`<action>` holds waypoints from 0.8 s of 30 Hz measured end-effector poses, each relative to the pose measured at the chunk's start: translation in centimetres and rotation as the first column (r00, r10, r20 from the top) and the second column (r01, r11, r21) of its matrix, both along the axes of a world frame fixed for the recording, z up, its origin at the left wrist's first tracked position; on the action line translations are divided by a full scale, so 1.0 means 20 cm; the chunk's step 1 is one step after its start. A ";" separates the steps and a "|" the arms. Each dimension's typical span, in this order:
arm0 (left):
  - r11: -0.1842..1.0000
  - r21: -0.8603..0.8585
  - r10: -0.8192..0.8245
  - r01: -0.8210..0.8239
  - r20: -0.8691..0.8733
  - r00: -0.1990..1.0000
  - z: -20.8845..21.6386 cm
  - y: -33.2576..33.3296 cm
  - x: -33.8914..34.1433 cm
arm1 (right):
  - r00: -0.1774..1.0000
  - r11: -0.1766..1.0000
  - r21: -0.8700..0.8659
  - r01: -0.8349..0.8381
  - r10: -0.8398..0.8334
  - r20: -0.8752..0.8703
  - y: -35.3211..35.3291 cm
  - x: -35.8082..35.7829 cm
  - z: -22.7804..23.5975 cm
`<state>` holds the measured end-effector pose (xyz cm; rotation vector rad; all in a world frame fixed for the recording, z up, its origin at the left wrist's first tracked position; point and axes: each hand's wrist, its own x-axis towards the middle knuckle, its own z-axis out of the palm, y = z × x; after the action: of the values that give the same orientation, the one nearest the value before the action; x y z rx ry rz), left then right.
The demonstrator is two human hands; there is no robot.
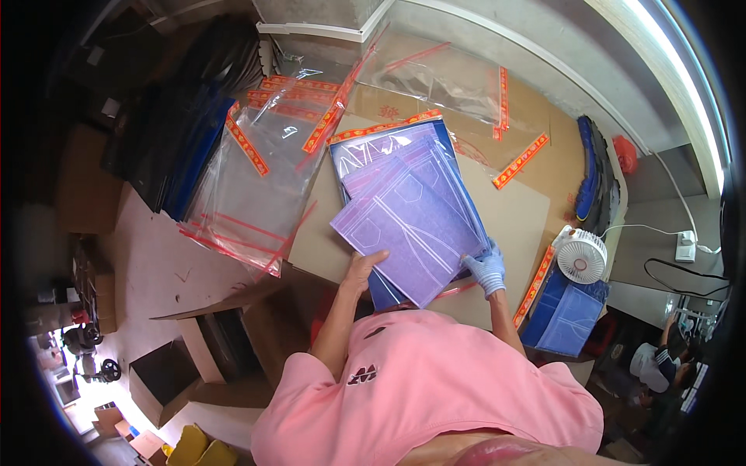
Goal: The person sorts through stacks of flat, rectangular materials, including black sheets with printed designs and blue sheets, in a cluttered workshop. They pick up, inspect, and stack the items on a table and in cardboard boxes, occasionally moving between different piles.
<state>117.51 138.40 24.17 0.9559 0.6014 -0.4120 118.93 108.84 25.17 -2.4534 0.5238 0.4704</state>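
A purple sheet (400,225) printed with a jeans-pocket pattern lies tilted over similar purple sheets (392,159). Beneath them is a dark blue piece, in a clear plastic bag with a red-and-orange strip (386,126) along its far edge. My bare left hand (363,270) is closed on the near left edge of the top sheet, thumb on its face. My right hand (486,269), in a light blue glove, is closed at the near right edge of the purple sheets. The undersides of both hands are hidden.
Clear plastic bags (268,147) with red strips lie left and far. Cardboard (509,210) covers the table. A white fan (581,256) stands right, beside a blue packet (571,318). Dark stacks (186,116) rise at left; an open carton (272,322) sits near left. Another person (653,365) is far right.
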 end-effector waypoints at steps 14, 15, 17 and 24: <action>0.995 0.093 0.018 -0.036 0.183 0.983 0.10 0.11 -0.06 | 0.995 0.855 0.516 -0.052 0.089 -0.046 0.02 0.08 0.02; 0.993 0.107 0.034 -0.055 0.192 0.981 0.12 0.14 -0.08 | 0.992 0.856 0.509 -0.094 0.123 -0.024 0.08 0.10 0.09; 0.986 0.136 0.066 -0.096 0.208 0.976 0.17 0.21 -0.13 | 0.986 0.807 0.569 -0.157 0.156 0.050 0.18 0.12 0.10; 0.953 0.293 0.004 -0.082 0.261 0.965 0.31 0.61 -0.02 | 0.987 0.648 0.744 -0.161 0.109 0.118 0.55 0.15 0.00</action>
<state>117.12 150.65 30.44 1.2639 0.4530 -0.1521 122.03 119.79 25.24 -1.6784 0.0635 0.5342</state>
